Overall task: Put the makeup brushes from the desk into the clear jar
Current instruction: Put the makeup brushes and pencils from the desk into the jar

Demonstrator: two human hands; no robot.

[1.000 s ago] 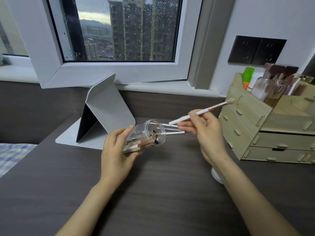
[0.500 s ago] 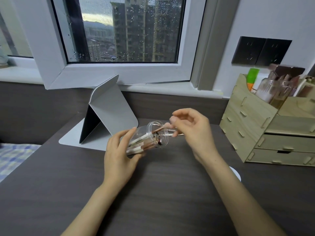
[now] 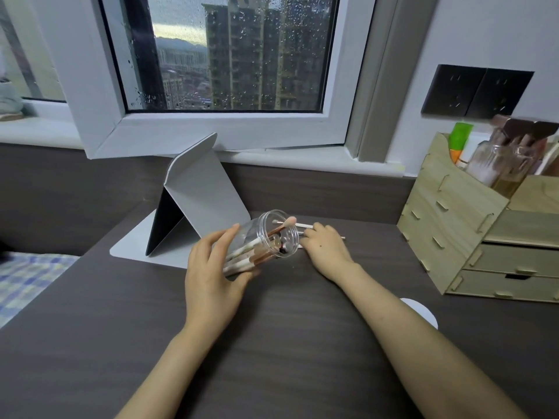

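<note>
Several makeup brushes sit inside the clear jar, tilted with its mouth toward two o'clock, wrapped by the left hand. At three o'clock, the right hand curls over loose brushes on the desk; whether it pinches one, I cannot tell.

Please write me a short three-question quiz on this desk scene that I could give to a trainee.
1. True or false: the clear jar stands upright on the desk.
2. Which hand holds the jar? A) left hand B) right hand C) neither
3. Fill in: the right hand is down at the brushes on the desk, just behind the jar's ____.

Key
1. False: it is tilted, its mouth toward the right hand, with brushes already inside.
2. A.
3. Mouth; whether the fingers have closed on a brush cannot be seen.
</note>
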